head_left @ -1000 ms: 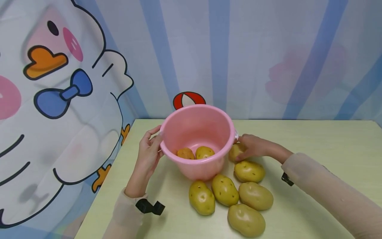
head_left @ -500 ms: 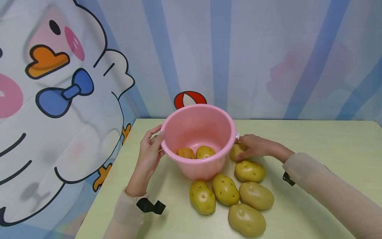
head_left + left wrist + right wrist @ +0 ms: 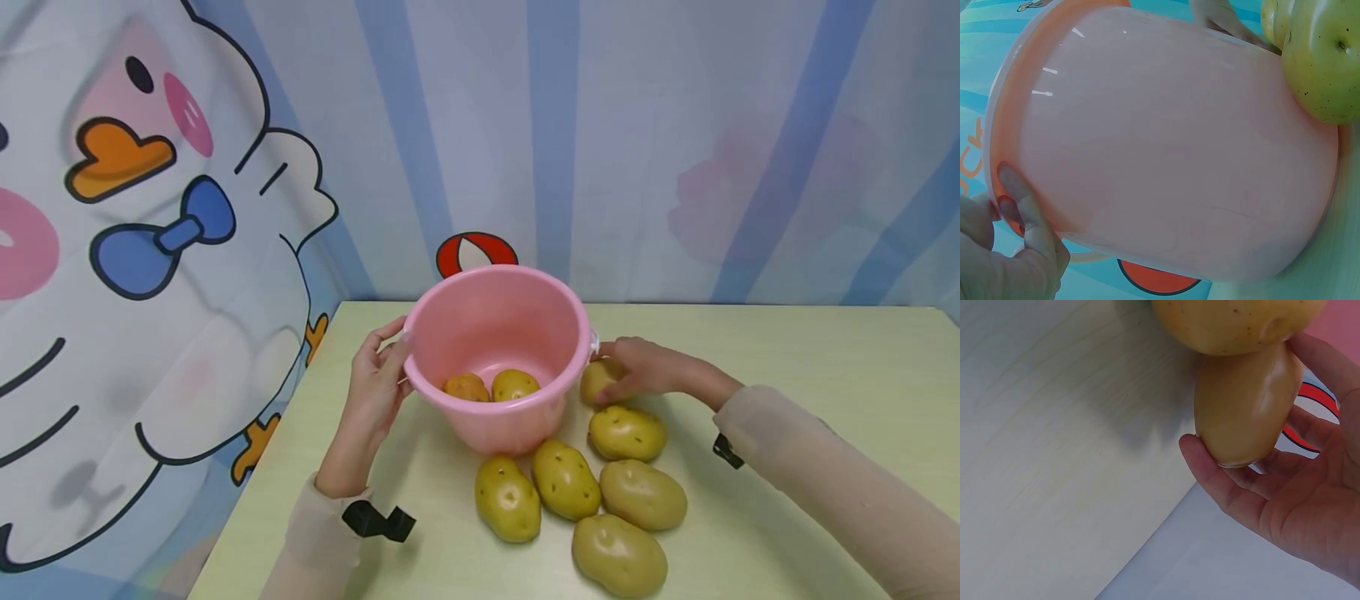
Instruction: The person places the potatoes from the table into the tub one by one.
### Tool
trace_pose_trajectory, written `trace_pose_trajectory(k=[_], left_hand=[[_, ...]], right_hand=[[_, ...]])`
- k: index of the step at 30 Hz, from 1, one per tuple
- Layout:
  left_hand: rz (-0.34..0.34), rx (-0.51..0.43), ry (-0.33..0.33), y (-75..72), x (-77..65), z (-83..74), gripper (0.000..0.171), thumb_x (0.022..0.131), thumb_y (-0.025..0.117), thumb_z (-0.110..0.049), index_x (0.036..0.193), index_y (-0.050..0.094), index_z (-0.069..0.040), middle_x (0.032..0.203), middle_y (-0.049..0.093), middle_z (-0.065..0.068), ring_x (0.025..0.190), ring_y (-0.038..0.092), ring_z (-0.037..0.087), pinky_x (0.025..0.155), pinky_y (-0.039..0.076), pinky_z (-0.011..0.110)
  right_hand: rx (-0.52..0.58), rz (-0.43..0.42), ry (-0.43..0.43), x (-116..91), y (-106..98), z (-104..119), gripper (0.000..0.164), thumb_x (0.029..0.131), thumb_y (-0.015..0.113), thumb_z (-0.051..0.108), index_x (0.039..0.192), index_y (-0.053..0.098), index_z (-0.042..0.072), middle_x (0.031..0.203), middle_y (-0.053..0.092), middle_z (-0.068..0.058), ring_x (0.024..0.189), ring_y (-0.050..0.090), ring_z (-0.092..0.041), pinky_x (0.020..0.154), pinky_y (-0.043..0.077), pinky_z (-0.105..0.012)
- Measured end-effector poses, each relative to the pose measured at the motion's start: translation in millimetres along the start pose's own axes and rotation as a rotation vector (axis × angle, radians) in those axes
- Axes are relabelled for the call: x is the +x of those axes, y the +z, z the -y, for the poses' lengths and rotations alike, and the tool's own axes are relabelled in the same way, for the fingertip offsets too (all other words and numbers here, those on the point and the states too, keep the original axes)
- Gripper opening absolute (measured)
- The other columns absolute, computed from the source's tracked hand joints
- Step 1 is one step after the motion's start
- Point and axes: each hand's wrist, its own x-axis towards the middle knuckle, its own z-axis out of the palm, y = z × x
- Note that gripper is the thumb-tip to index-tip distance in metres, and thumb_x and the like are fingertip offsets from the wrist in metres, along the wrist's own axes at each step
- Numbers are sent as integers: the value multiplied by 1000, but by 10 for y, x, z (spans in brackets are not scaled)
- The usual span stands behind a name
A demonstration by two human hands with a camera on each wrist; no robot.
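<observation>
A pink bucket (image 3: 501, 421) stands on the table, leaning slightly so its mouth faces the head camera. My left hand (image 3: 373, 379) grips its left rim, the thumb over the edge and fingers under it. Two potatoes lie at the bottom, one browner (image 3: 467, 387) and one yellow (image 3: 514, 384). To the right of the bucket, my right hand (image 3: 645, 369) holds a potato (image 3: 1244, 406) between thumb and fingers, close against its neighbour. That neighbouring yellow potato (image 3: 627, 432) sits just in front of the hand. The fingers' far side is hidden in the head view.
Several more potatoes lie on the table in front of the bucket, among them a yellow one (image 3: 507, 498) and a paler one (image 3: 619, 555). The pale wooden table (image 3: 810, 358) ends at a striped cloth backdrop (image 3: 622, 150) with cartoon prints.
My right hand and the potato in it have edged very slightly to the right. The left hand and the bucket have stayed in place.
</observation>
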Motion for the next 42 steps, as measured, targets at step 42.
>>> trace_pose_trajectory(k=[42], left_hand=[[7,-37,-5,-19,11,-22,44,101,60,-13,142,47,-5,101,69,8,79,69,14,67,58,21]], right_hand=[[-35,-63,89,-271,-315,-4,57,87,78,34,127,59,-2,121,63,-16,113,56,-36,94,48,-55]])
